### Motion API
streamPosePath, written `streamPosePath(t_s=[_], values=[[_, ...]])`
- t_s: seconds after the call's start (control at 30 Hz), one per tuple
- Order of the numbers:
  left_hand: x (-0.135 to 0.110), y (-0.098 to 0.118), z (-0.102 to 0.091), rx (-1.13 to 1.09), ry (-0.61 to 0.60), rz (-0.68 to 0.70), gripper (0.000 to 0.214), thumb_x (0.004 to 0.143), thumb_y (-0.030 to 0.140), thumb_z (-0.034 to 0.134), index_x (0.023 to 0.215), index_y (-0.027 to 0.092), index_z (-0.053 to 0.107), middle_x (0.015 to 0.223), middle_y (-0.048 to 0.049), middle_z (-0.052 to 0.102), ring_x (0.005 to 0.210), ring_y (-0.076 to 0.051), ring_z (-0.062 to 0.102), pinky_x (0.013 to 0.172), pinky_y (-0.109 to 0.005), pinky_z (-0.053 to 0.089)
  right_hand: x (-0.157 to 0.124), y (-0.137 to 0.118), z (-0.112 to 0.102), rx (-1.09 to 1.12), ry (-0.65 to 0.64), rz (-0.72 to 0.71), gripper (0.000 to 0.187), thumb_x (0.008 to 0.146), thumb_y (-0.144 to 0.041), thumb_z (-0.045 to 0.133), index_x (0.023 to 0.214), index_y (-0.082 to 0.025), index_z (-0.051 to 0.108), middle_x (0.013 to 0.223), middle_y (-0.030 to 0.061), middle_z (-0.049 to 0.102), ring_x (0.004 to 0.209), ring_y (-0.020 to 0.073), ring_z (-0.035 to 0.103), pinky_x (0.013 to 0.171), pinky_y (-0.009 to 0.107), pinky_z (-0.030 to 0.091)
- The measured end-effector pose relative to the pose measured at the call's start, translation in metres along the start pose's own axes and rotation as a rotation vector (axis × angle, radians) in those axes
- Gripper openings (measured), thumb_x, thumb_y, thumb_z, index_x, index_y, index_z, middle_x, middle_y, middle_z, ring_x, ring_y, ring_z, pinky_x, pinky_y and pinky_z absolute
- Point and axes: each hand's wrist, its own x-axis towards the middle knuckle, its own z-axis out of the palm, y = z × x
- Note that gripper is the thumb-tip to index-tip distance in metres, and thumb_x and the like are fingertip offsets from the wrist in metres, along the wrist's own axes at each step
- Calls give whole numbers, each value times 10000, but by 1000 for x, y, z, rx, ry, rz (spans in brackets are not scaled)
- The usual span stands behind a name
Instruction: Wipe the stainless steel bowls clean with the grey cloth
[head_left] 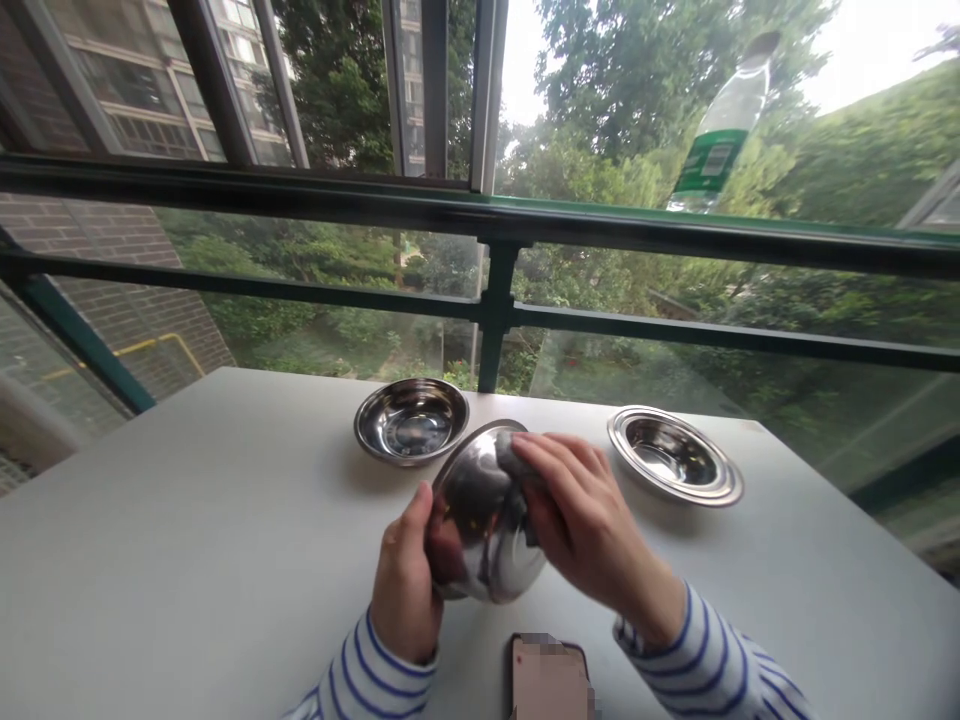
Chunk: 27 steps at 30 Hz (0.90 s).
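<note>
On a flat white table (pixel 217 540), a shiny, round steel bowl (pixel 472 515) is serving here as landmark: it is tilting on its side above the table top, its outer surface facing the person. To its left and behind it, a second round steel bowl, shallow and mirror-like (pixel 412 422), is standing upright. At the landmark bowl's left side, the left hand (pixel 405 590) is gripping its edge, the thumb lying outside – the other fingers are mostly hiding. In front of the bowl, a dark-edged rectangular phone (pixel 550 680) is lying. At the bowl's upper right, the right hand (pixel 589 525) is curling around a soft, dark grey piece of cloth or sponge (pixel 516 458) – I cannot tell which – and is pressing it against the outer surface. Farther right of the bowl, a wide-rimmed silver steel dish (pixel 675 455) is resting upright. Above it, far behind the bowl, a clear plastic bottle with green label (pixel 712 160) is standing on a dark green metal railing (pixel 600 222).
</note>
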Motion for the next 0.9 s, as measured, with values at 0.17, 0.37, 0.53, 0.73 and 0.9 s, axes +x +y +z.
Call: streamPosePath(t_s=[0.17,0.37,0.53,0.73,0.9], values=[[9,3,-1,-52,114,-54,331,752,346,627,979,110,676,984,-88,713,1016,-244,613,913,-324,451,0,25,-3,94,20,220,282,898,-197,414,1156,-171,526,1067,107,616,1004,229,526,854,419,452],[10,-1,-2,-62,47,-89,373,762,373,612,998,90,665,971,-105,712,973,-241,633,911,-327,457,-2,-3,6,91,-41,67,392,883,-173,404,1273,-145,439,1251,124,532,1131,248,448,920,437,410],[13,7,-3,-166,26,-328,351,817,354,527,987,79,664,824,-106,724,888,-235,664,849,-337,508,-10,-34,18,9,-151,-323,386,878,-175,426,1261,-171,482,1331,18,499,1195,218,403,1014,397,293],[17,7,-4,-164,99,-191,337,823,319,521,1033,92,655,883,-108,728,879,-240,671,840,-361,518,-7,-1,14,-76,-79,-69,413,895,-148,405,1308,-140,422,1337,101,481,1213,247,384,956,428,351],[21,7,-5,-176,158,-170,314,837,304,495,974,90,679,855,-111,733,837,-237,681,814,-358,529,-11,-2,19,-50,-116,-15,457,886,-134,397,1343,-135,376,1345,108,470,1188,264,399,929,441,374]])
